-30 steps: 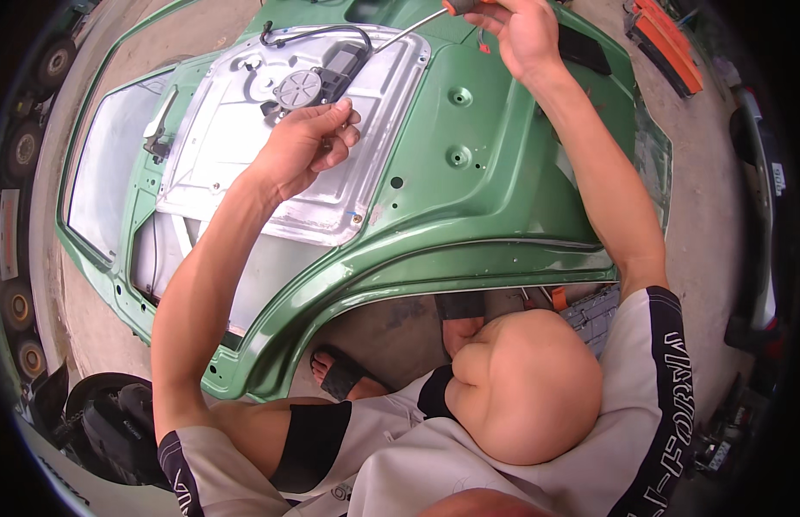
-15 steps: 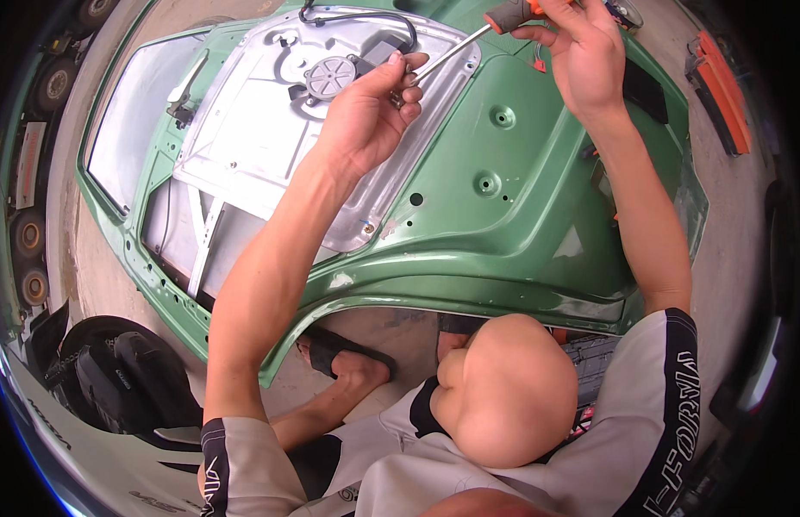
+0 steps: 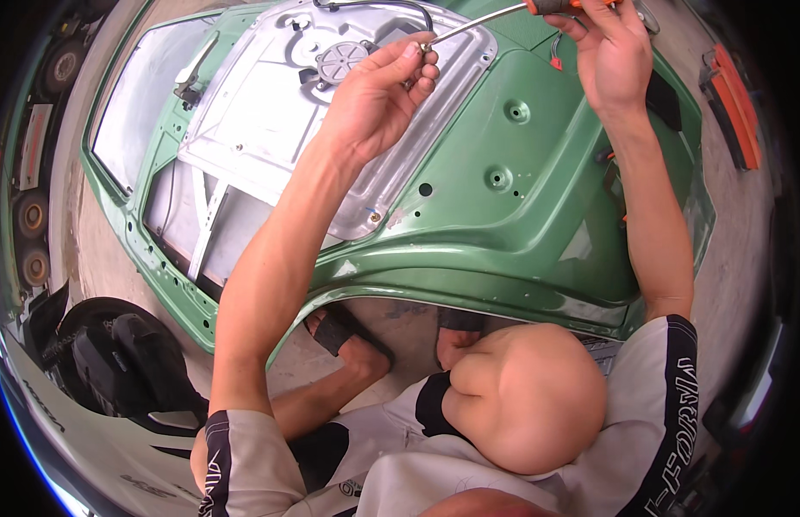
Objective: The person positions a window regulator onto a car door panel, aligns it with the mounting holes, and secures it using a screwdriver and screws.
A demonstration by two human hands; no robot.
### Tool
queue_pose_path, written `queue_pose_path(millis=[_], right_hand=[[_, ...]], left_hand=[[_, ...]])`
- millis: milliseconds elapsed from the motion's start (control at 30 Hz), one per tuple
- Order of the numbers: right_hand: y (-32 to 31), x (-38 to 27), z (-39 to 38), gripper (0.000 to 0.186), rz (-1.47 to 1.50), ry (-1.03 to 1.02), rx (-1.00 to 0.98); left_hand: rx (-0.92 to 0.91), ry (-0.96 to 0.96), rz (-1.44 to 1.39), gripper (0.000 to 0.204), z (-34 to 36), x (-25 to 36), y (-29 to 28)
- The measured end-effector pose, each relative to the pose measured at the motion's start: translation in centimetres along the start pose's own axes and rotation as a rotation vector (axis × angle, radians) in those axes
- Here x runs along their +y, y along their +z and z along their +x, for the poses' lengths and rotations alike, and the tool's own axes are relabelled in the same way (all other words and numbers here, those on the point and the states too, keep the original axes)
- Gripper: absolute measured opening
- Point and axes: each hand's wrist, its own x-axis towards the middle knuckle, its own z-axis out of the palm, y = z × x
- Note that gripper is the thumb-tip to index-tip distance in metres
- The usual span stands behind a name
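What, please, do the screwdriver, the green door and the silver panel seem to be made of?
Screwdriver: shaft likely polished or plated steel, shining brightly; orange-and-dark handle probably plastic or rubber, looking duller.
Green door: likely painted sheet metal, given glossy highlights and pressed contours.
Silver panel: seemingly bare or coated metal, with pale sheen and stamped ridges.

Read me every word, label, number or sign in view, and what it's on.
I don't copy out wording; here is where it stands.
Right sleeve: large outlined letters on a black band.
Left sleeve: partial letters.
Pale bodywork, lower left: marks too blurred to read.
Pale panel, far left: too blurred.
Screwdriver: none legible.
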Motion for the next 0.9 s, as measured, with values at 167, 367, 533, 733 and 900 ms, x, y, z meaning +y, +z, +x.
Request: queue_pose_path(millis=[167,367,533,733,900], right_hand=[[0.1,-0.4,-0.3,0.015,-0.045,-0.005,0.041],[-0.9,0.1,0.3,0.016,-0.032,-0.05,0.042],[-1.6,-0.2,0.2,0.016,-0.037,-0.08,0.053],[-1.8,-0.8,0.5,0.034,-0.099,-0.099,0.002],[-2.5,-1.1,1.1,0.042,0.018,-0.147,-0.312]], left_hand=[[-0.014,-0.021,0.05,0.034,1.0,-0.2,0.0],[-0.112,-0.007,-0.104,0.02,2.4,0.0,0.0],[-0.194,-0.021,-0.124,0.021,3.4,-0.6,0.4],[-0.131,-0.031,-0.224,0.019,3.8,-1.1,0.3],[0.033,-0.011,0.039,0.021,4.3,-1.1,0.3]])
